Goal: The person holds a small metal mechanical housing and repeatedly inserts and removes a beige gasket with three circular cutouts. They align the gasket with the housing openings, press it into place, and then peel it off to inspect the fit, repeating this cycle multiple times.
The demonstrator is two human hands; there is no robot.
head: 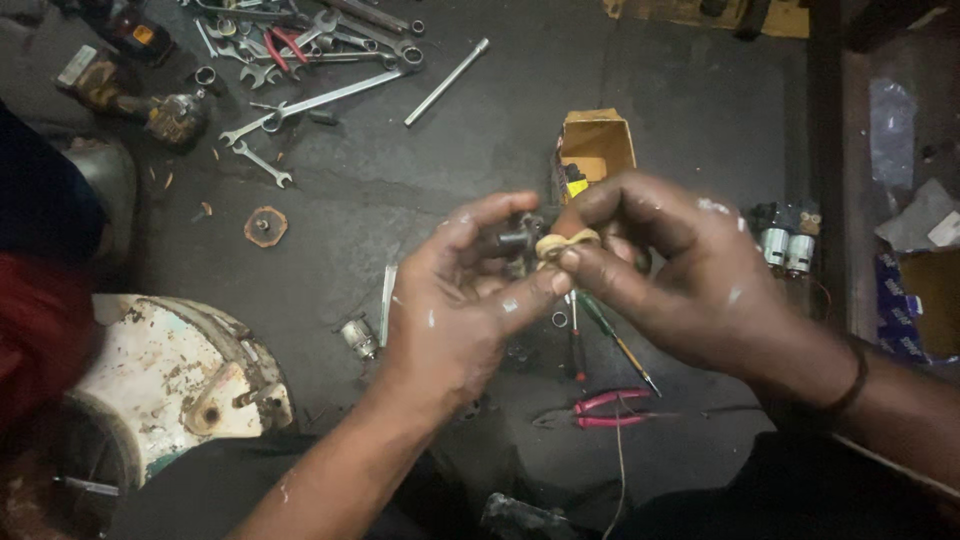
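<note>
left hand [455, 300] grasps small dark motor part [515, 242], axis crosswise | right hand [690, 270] pinches tan rubber band [565, 242] against it, just right of our left fingertips | pink pliers [605, 408] below us

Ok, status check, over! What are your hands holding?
Left hand grips small dark metal part. Right hand fingers pinch tan rubber band on it. Nothing blocking.
</note>
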